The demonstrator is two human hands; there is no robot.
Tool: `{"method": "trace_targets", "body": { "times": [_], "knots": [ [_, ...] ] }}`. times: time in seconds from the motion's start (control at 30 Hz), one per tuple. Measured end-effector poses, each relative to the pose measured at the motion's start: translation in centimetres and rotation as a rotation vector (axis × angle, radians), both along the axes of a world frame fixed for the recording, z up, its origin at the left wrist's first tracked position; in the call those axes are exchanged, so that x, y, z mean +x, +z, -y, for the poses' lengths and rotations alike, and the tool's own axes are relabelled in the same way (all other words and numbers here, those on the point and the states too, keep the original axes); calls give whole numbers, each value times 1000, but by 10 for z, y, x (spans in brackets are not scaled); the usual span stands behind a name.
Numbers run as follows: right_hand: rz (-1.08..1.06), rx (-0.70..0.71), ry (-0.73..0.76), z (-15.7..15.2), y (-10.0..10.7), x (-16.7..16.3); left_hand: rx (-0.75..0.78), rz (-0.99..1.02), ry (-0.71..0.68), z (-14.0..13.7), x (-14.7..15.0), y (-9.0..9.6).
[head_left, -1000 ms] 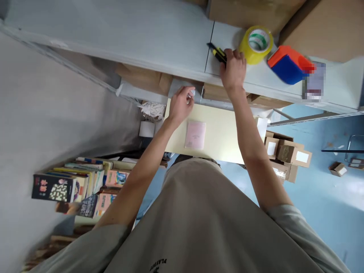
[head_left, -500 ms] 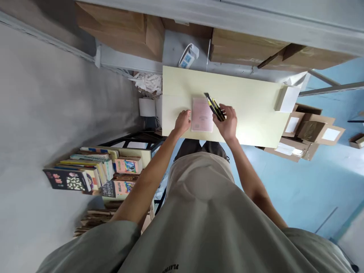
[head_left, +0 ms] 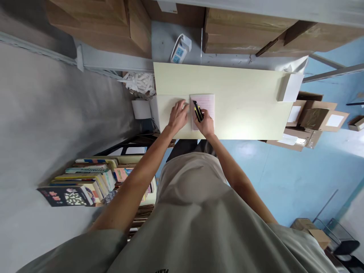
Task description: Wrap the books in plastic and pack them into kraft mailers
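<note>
A thin pink-and-white booklet (head_left: 209, 102) lies on the pale yellow tabletop, its upper face printed with rows of faint pink lines. My right hand (head_left: 206, 124) rests over its lower part, closed round a black-and-yellow utility knife (head_left: 198, 111). The knife's dark tip points up and left, over the booklet's left part; whether it touches the paper I cannot tell. Just left of the booklet, my left hand (head_left: 178, 115) lies palm down with its fingers apart, fingertips close to the booklet's left edge. It holds nothing that I can see.
A white box (head_left: 290, 88) stands at the tabletop's (head_left: 244, 102) right end. Behind the table are a power strip (head_left: 179, 54) and large cardboard boxes (head_left: 250, 32). Books (head_left: 85, 182) fill a rack at lower left. More cartons (head_left: 315, 113) are stacked beyond the right end.
The booklet's upper face has changed from a pink cover to a lined page. My right hand has moved left over it with the knife. My left hand has opened from a curled pose.
</note>
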State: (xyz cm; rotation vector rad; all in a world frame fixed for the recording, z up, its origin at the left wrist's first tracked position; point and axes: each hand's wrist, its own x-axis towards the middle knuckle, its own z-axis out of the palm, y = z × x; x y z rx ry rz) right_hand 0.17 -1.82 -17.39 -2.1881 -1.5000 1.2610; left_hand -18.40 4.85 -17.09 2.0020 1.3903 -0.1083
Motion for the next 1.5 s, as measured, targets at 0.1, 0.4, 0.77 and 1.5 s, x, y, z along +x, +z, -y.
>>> {"method": "trace_targets", "body": {
  "times": [0.1,0.4,0.77,1.5],
  "knots": [
    [34,33,69,-21,-3,-9,-20,20,-67,-10,-7,-2],
    [155,-120,191,-48,31,-31,-67,76,-99,-21,-15,0],
    [226,-209,249,-51,39,-44,-95,79,-116,-27,-15,9],
    [273,-228,248,-36,37,-54,-40,136,-70,-22,-12,-9]
  ]
}}
